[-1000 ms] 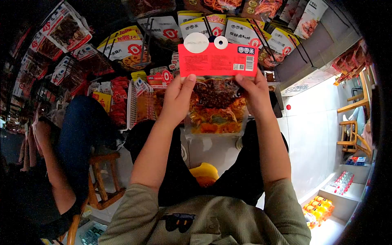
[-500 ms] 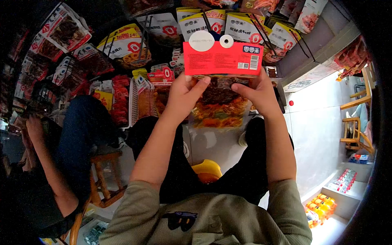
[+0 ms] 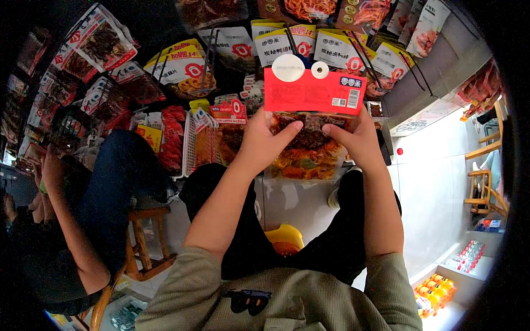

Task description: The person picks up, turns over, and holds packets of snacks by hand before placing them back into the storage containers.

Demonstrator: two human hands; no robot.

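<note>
A clear plastic snack bag (image 3: 306, 157) with dark brown and orange food in it hangs upright in front of me. Its red header card (image 3: 301, 96) carries print, a barcode and a round white tab with a date. My left hand (image 3: 268, 140) grips the bag's left edge just below the card, thumb across the front. At the right edge, my right hand (image 3: 358, 138) does the same, its thumb pointing at the other one. The fingers behind the bag are hidden.
Hanging snack packets (image 3: 279, 47) fill the rack ahead. A white basket (image 3: 189, 146) stands below it. On the left, another person's arm (image 3: 69, 231) reaches toward packets beside a wooden stool (image 3: 146, 243). Something yellow (image 3: 286, 237) sits between my knees; orange bottles (image 3: 436, 292) stand at lower right.
The whole view has shifted, so the scene sits further right and lower. The bag's lower part was blurred and now shows sharply. Both hands keep their hold on it.
</note>
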